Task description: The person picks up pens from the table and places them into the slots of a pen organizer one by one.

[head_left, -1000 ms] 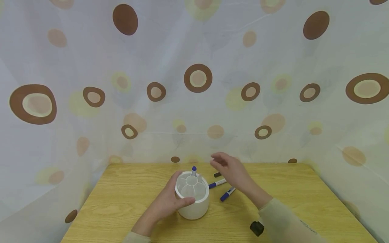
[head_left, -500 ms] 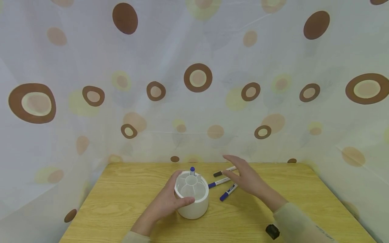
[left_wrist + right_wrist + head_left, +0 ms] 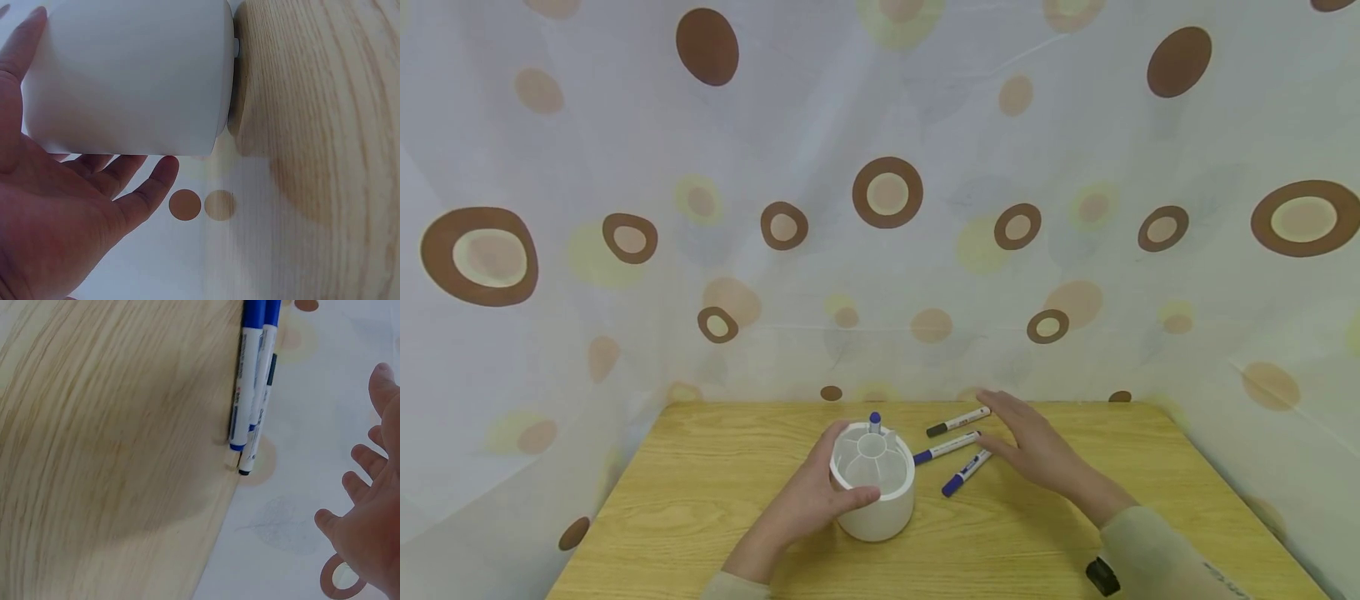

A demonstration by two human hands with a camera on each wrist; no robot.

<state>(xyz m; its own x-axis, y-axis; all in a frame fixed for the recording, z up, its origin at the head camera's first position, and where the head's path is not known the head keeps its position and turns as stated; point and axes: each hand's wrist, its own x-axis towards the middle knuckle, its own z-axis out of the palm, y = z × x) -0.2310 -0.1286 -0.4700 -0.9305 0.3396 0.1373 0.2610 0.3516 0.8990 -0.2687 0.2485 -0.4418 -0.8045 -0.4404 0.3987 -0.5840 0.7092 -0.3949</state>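
My left hand (image 3: 808, 504) grips a white round pen holder (image 3: 877, 521) with inner compartments, thumb over the near rim and fingers round its left side. A blue-capped marker (image 3: 876, 419) stands in a rear compartment. In the left wrist view, the holder's smooth wall (image 3: 137, 75) lies between thumb and fingers, its base close to the table. My right hand (image 3: 1033, 446) is held with fingers extended and holds nothing, just right of three markers. Those are a black-capped marker (image 3: 958, 422), a blue-capped marker (image 3: 947, 447) and a nearer blue-capped marker (image 3: 967, 472), all lying on the table.
The wood-grain table (image 3: 700, 500) has its back edge against a pale curtain (image 3: 940, 275) printed with brown and yellow circles, which also hangs at both sides. A small black device (image 3: 1102, 577) shows at the right wrist.
My right hand has moved right, away from the pen holder, and its fingers have spread. The three markers are now less covered by it. My left hand and the holder have hardly moved.
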